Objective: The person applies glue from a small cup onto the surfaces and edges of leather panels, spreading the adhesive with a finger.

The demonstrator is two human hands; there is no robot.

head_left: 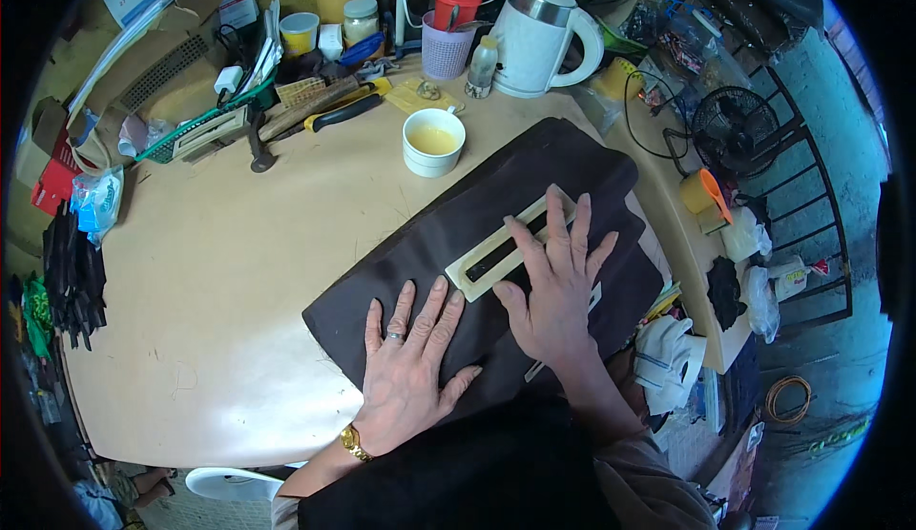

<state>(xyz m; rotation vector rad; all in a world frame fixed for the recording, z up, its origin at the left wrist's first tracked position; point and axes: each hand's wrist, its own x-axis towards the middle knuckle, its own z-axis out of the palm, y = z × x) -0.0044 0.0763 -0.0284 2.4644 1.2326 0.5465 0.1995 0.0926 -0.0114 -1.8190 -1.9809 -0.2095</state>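
A dark brown sheet [534,163], leather or cloth, lies slantwise over the right half of the table in what looks like more than one layer. On it rests a cream rectangular frame [468,289] with a long slot, dark inside. My right hand [555,291] lies over the frame's far right part, fingers spread and pressing down on it. Left of the frame's near end, my left hand [405,377] is flat on the sheet with fingers apart. A small pale strip [534,371] shows below my right hand, partly hidden.
A white cup [432,161] of yellowish liquid or paste stands beyond the sheet. Behind are a hammer [260,148], a yellow-black handled tool [345,112], a lilac cup [446,51] and a white kettle [534,43]. Dark strips [73,282] hang off the left edge. A fan [733,129] stands right.
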